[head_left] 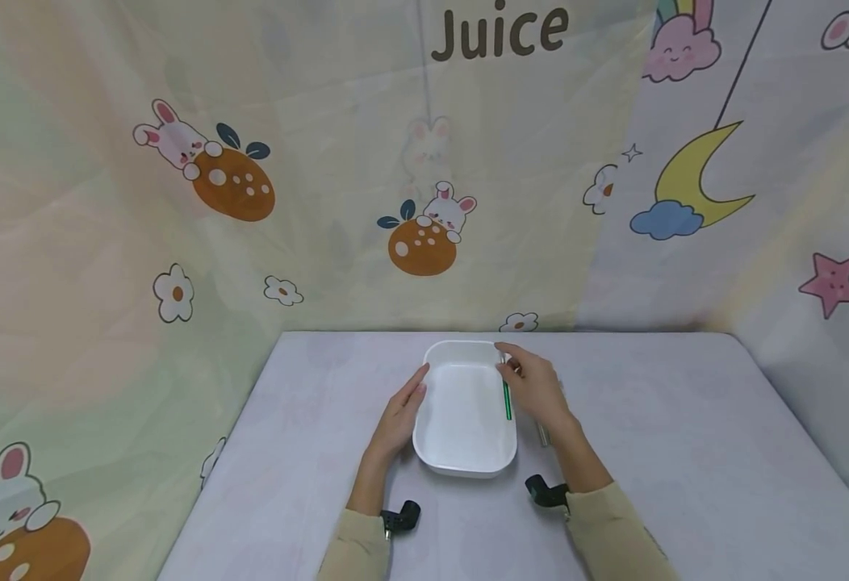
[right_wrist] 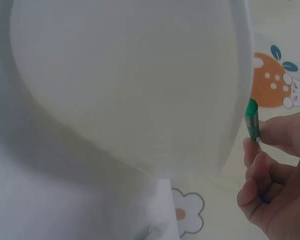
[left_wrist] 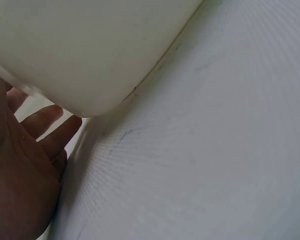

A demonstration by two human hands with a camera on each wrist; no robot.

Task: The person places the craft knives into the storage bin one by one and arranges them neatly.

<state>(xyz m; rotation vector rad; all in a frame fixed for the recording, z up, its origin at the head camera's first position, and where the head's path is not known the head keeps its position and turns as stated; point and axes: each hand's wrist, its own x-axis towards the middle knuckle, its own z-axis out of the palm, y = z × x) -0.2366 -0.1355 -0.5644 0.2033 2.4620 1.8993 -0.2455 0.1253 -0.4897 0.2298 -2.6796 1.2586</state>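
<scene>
A white tray (head_left: pixel 466 420) with rounded corners sits in the middle of the table, between the two hands. My left hand (head_left: pixel 397 420) touches its left side with fingers extended; the left wrist view shows those fingers (left_wrist: pixel 60 135) against the tray's outer wall. Along the tray's right rim, my right hand (head_left: pixel 537 387) pinches a slim green pen-like stick (head_left: pixel 508 401) between thumb and fingertips. In the right wrist view, the stick (right_wrist: pixel 252 119) has a green end and a silvery band. Its exact kind cannot be told.
A thin silvery object (head_left: pixel 543 436) lies on the white table (head_left: pixel 686 452), partly hidden by the right wrist. Behind the table hangs a printed cloth (head_left: pixel 337 202) with rabbits, flowers and a moon. Black wrist cameras (head_left: pixel 401 516) stick out from both sleeves.
</scene>
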